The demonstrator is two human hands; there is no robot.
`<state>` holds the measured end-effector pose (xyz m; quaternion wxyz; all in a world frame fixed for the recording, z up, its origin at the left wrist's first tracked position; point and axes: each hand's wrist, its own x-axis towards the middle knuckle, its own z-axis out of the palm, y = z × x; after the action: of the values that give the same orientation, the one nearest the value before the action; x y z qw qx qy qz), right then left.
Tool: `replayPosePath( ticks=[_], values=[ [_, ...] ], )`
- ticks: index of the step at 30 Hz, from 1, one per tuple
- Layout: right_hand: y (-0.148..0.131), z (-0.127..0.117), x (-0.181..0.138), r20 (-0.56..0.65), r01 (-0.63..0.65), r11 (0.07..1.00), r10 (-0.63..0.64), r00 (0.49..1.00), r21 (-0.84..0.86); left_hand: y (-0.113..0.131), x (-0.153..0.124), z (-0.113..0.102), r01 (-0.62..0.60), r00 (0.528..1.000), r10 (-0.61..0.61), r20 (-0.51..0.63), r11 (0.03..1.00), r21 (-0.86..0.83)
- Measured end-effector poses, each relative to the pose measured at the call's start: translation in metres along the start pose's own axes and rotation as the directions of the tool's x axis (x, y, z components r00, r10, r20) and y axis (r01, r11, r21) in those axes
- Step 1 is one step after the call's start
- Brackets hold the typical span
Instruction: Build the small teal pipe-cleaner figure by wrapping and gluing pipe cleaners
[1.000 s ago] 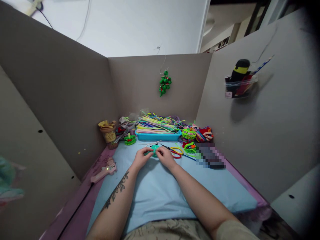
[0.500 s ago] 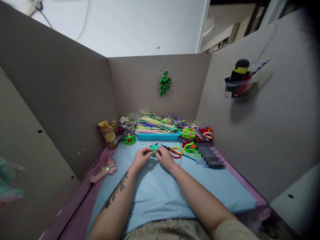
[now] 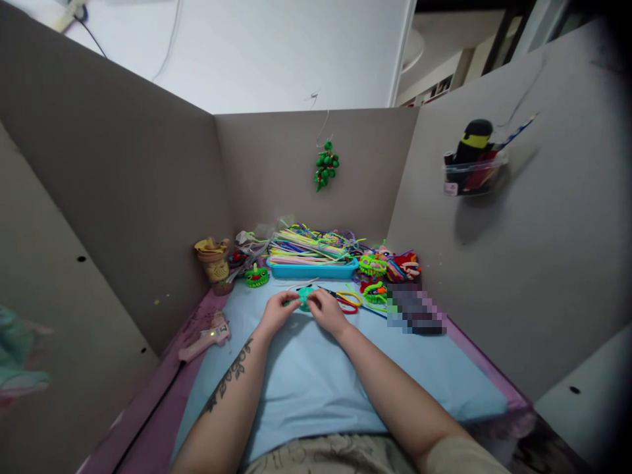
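A small teal fuzzy craft piece [image 3: 305,296] sits between my two hands over the light blue mat [image 3: 316,375]. My left hand [image 3: 277,311] pinches its left side with fingers closed. From the right, my right hand [image 3: 328,311] grips the same piece, fingers curled. Scissors with red and yellow handles [image 3: 345,301] lie just right of my hands. A blue tray heaped with coloured pipe cleaners [image 3: 312,267] stands behind them.
A pink glue gun [image 3: 205,336] lies at the mat's left edge. Finished green and red craft figures [image 3: 390,266] cluster at back right, one green figure [image 3: 257,276] at back left beside a small cup [image 3: 214,258]. Grey cardboard walls enclose the desk; a green ornament [image 3: 326,164] hangs on the back wall.
Both hands stay on the teal piece, with only slight finger shifts. Nothing else has moved.
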<state>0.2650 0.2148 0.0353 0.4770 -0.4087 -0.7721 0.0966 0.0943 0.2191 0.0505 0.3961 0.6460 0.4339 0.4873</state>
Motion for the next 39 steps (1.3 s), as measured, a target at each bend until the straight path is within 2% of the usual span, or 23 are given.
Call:
replayPosePath(
  ticks=[4,6,10,15,18,23,26,30,34,39],
  values=[
    [0.001,0.002,0.001,0.019,-0.073,0.983,0.070,0.997,0.169,0.001,0.000,0.001,0.027,0.999,-0.026,0.019,0.998,-0.060],
    [0.003,0.002,0.001,-0.018,-0.098,0.976,0.103,0.995,0.194,0.000,0.000,0.001,0.020,0.999,-0.018,0.027,0.997,-0.072],
    [0.009,-0.001,0.003,-0.093,-0.188,0.949,0.217,0.972,0.255,-0.003,0.002,-0.001,-0.039,0.997,0.038,-0.062,0.999,-0.025],
    [0.015,-0.006,0.005,-0.085,-0.255,0.871,0.317,0.945,0.420,-0.005,0.005,-0.007,0.049,0.996,-0.053,-0.075,0.997,-0.059],
    [0.014,-0.006,0.005,-0.081,-0.245,0.879,0.303,0.950,0.410,-0.002,0.004,-0.006,0.065,0.995,-0.071,-0.067,0.994,-0.092],
    [0.003,-0.002,0.003,0.009,-0.217,0.906,0.230,0.973,0.363,0.006,0.000,0.000,0.030,0.999,-0.032,-0.033,0.998,-0.055],
    [0.002,-0.003,0.003,-0.004,-0.234,0.911,0.250,0.968,0.339,0.007,-0.001,-0.001,0.004,0.999,-0.007,-0.039,0.997,-0.083],
    [0.010,-0.008,0.004,-0.019,-0.279,0.879,0.311,0.950,0.387,0.006,0.001,-0.004,0.073,0.996,-0.080,-0.050,0.988,-0.133],
    [0.013,-0.010,0.004,-0.014,-0.280,0.864,0.314,0.949,0.418,0.004,0.003,-0.005,0.122,0.989,-0.135,-0.053,0.971,-0.207],
    [0.004,-0.011,0.004,0.007,-0.202,0.930,0.210,0.978,0.307,0.005,0.002,-0.003,0.107,0.994,-0.112,-0.017,0.980,-0.166]
  ],
)
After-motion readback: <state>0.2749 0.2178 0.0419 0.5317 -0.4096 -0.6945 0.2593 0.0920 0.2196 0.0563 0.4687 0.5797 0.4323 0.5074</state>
